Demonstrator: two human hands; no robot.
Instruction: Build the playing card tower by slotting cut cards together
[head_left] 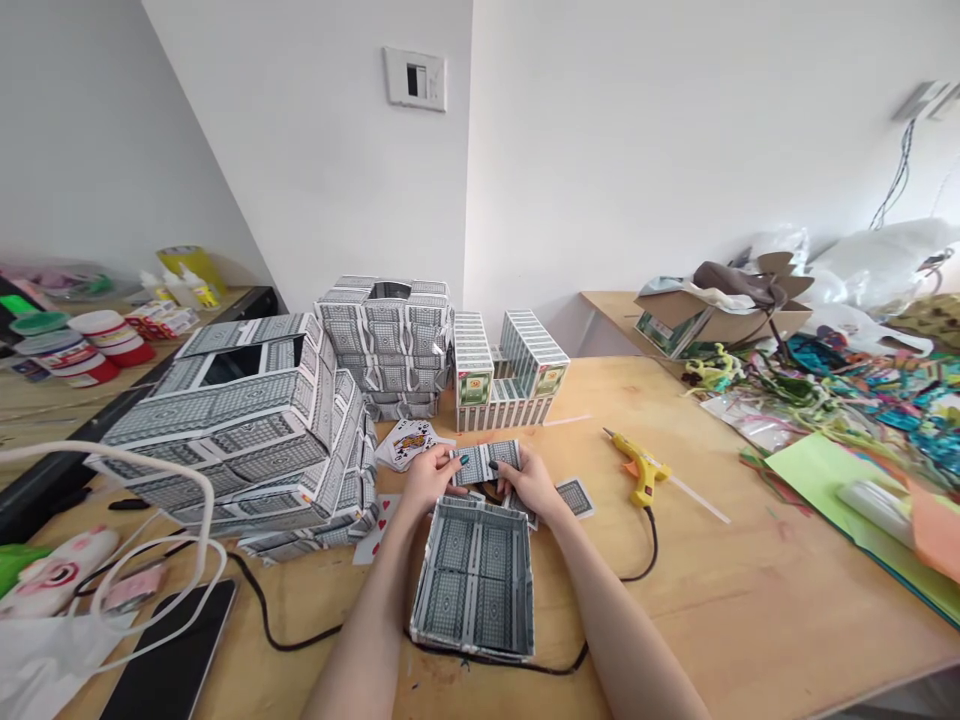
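Observation:
My left hand [433, 480] and my right hand [534, 478] grip the two ends of a strip of patterned playing cards [484, 461], thumbs on top. Just below, between my forearms, lies an open shallow box made of playing cards [472, 575], its grey-patterned inside facing up. Loose face-up cards [407, 441] are fanned out beyond my left hand, and a red-heart card [375, 530] is partly under my left forearm. Right of my right hand a single card [575, 497] lies back up. A yellow glue gun [640, 467] rests farther right.
Boxes built of cards [225, 400] are stacked at left, with another stack [390, 340] and card packs [510, 375] against the wall. A black cord [300, 640] crosses the table. A phone [172, 655] lies front left; craft scraps [840, 370] and coloured paper [832, 490] cover the right.

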